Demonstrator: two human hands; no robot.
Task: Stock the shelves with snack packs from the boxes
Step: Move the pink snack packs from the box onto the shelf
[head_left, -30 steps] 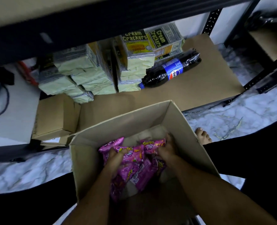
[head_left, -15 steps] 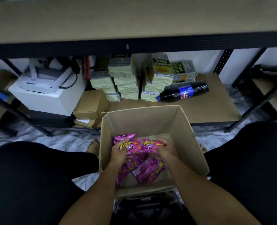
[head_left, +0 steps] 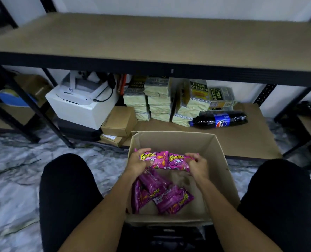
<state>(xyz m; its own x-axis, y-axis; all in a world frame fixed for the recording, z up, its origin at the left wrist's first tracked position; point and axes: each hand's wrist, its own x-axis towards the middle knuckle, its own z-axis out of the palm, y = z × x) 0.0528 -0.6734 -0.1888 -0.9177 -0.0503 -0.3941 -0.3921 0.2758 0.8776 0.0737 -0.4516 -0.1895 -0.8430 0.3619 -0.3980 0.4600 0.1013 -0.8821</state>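
An open cardboard box [head_left: 222, 160] stands on the floor between my knees. My left hand [head_left: 137, 165] and my right hand [head_left: 198, 165] grip the two ends of a row of pink Cornitoz snack packs [head_left: 166, 160], held above the box's inside. Several more pink packs [head_left: 162, 195] lie loose on the box bottom. In front of me runs a wide brown shelf board [head_left: 151, 39] with nothing on it. The lower shelf board [head_left: 251, 140] behind the box carries other goods.
On the lower shelf stand stacks of cream cracker packs [head_left: 162, 99] and a lying Pepsi bottle [head_left: 219, 120]. Small cardboard boxes [head_left: 119, 122] and a white box with a device [head_left: 81, 104] sit to the left. Black shelf posts [head_left: 34, 113] stand on the marble floor [head_left: 14, 170].
Both hands have lifted a row of pink packs out of the pile and up above the box. My view has tilted up, bringing the upper shelf board into sight.
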